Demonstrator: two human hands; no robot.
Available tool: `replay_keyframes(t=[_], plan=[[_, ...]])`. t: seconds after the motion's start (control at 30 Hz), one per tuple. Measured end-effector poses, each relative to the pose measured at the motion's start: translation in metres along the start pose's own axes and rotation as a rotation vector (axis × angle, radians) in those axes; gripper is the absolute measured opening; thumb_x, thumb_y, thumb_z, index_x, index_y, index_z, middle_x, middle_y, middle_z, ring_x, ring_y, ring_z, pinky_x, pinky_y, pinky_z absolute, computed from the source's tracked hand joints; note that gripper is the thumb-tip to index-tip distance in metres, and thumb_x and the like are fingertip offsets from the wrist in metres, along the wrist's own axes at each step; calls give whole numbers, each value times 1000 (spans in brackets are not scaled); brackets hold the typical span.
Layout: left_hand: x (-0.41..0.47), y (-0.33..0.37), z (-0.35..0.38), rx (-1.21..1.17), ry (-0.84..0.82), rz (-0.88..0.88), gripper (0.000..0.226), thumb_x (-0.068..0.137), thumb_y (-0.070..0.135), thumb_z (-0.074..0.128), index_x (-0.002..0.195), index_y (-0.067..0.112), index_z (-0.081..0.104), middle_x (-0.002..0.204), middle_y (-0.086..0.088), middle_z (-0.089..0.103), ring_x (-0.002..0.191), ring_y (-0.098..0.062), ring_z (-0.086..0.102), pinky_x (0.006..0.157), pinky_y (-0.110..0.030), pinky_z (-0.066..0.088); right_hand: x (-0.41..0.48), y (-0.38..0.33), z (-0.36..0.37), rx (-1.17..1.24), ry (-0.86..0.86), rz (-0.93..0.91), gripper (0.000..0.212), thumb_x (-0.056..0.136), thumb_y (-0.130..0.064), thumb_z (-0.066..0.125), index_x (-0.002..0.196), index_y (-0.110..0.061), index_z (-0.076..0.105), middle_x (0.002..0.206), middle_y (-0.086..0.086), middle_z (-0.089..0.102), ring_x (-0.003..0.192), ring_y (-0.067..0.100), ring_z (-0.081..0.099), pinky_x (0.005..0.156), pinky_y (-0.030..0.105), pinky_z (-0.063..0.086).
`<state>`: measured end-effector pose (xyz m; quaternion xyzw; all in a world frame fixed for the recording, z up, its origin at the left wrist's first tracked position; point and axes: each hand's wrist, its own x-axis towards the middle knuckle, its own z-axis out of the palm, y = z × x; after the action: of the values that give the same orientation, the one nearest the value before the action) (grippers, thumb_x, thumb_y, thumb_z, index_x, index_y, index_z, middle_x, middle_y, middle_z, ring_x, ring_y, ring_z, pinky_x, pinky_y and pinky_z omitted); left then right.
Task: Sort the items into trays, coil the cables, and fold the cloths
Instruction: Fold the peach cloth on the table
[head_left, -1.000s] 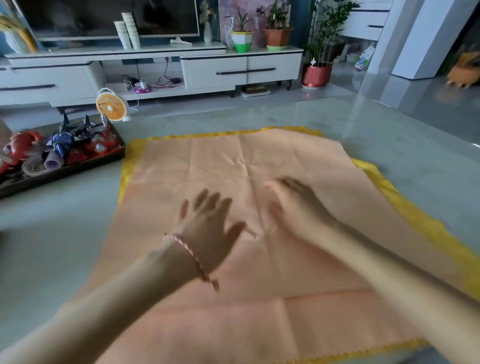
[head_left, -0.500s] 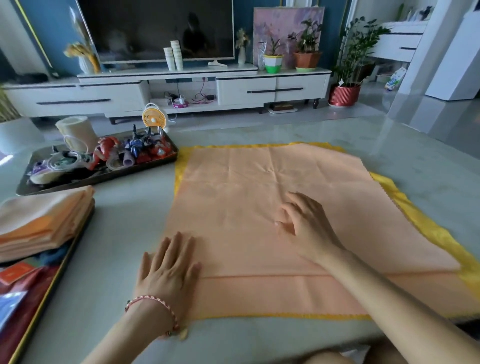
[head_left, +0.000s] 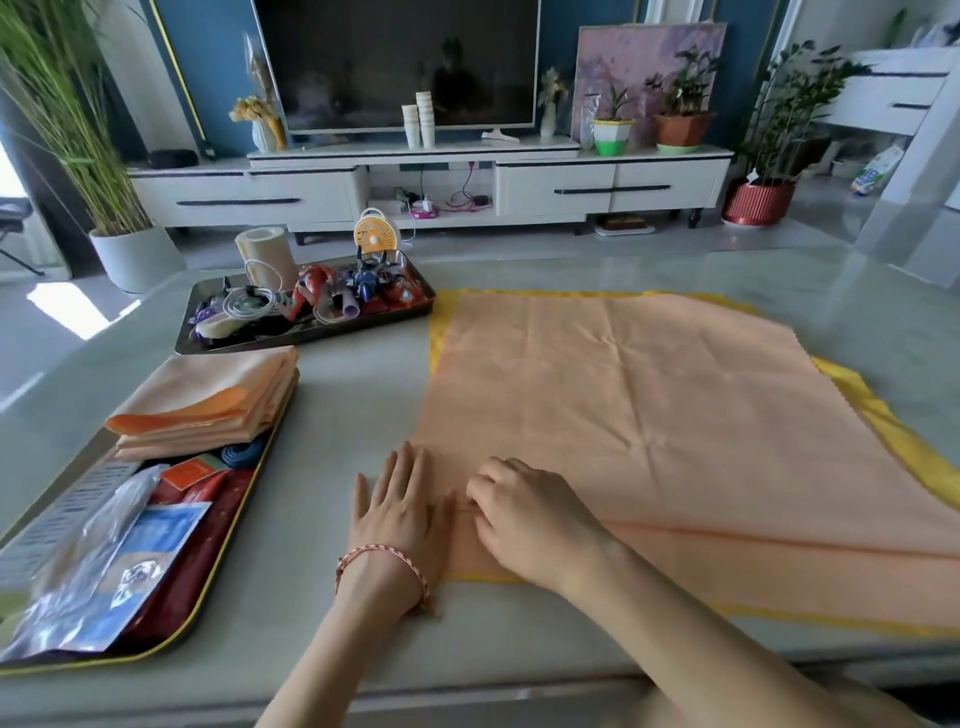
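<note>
Lay spread flat on the grey table (head_left: 337, 415), right of the near dark tray (head_left: 228, 525): peach cloth with yellow edging (head_left: 649, 415). Pressed flat, fingers open, on its near left corner: left hand (head_left: 397, 512). Beside it, curled, pinching the cloth's fold: right hand (head_left: 530, 514).

A dark television (head_left: 397, 62) stands on a long white cabinet (head_left: 431, 182) against a blue wall (head_left: 218, 78). Potted plants (head_left: 769, 135) flank it (one in a red ribbed pot). The glossy pale floor (head_left: 779, 234), possibly tiled, reflects daylight.
</note>
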<state>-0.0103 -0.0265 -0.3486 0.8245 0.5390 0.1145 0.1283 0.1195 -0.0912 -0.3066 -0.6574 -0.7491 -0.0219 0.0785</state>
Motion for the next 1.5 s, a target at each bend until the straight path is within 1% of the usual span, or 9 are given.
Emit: replay_keyframes(t=[0.1,0.27,0.47,0.6,0.77,0.93,1.03,1.3,1.5], plan=[[-4,0,-8,-265,143,-1,49,99,28,37,145,11,29,156,-7,18,145,-18,11,115,-28,4,0,-7,-7,-131,35,0,16,65,-10,72,78,-15,63,82,2,63,77,17,64,56,25,46],[-33,10,-20,-825,618,-161,13,92,10,54,86,15,64,83,2,65,82,-18,61,69,-27,44,11,-3,-1,117,90,184,22,93,-11,38,109,-13,53,114,6,59,104,28,58,78,34,42],[-17,50,-24,-1609,-88,-463,33,87,43,56,83,11,61,85,-6,67,86,-18,65,81,-30,48,0,-13,-9,223,278,176,22,97,-22,38,111,-13,53,105,5,65,95,28,62,72,35,42],[-13,57,-16,-1839,-12,-592,29,97,33,42,90,10,59,80,-6,62,81,-19,60,79,-29,46,-9,-25,-7,269,158,-35,17,93,-14,44,103,-7,56,99,11,64,89,30,60,68,34,36],[-14,51,-14,-2040,-16,-641,33,101,13,24,110,2,53,104,-19,55,100,-29,54,92,-35,41,-10,4,4,311,75,48,38,100,-26,40,133,-11,50,139,11,48,129,23,42,106,30,26],[-15,49,-13,-2071,-44,-596,39,102,13,24,136,4,40,118,-16,59,120,-32,48,102,-45,36,-47,79,16,47,-106,355,61,96,-55,25,150,-28,14,159,-2,1,146,15,0,115,32,1],[-14,47,-11,-2060,-19,-588,39,102,12,25,138,8,39,136,-16,50,127,-31,45,103,-45,36,-80,112,16,-55,-84,473,73,84,-66,6,149,-33,10,159,-6,-2,146,13,-2,115,33,-1],[-23,44,-20,-1960,-17,-459,39,101,18,25,136,13,41,125,-12,60,116,-28,55,99,-47,40,-119,152,3,64,-100,587,65,95,-55,29,150,-28,9,159,-4,-4,145,11,-5,115,30,-1],[-5,82,-56,-1614,163,-360,25,101,24,36,120,17,50,120,-5,61,103,-18,59,95,-42,43,-129,164,-15,1189,580,794,32,92,-7,55,123,-14,58,130,2,58,111,5,55,89,7,39]])
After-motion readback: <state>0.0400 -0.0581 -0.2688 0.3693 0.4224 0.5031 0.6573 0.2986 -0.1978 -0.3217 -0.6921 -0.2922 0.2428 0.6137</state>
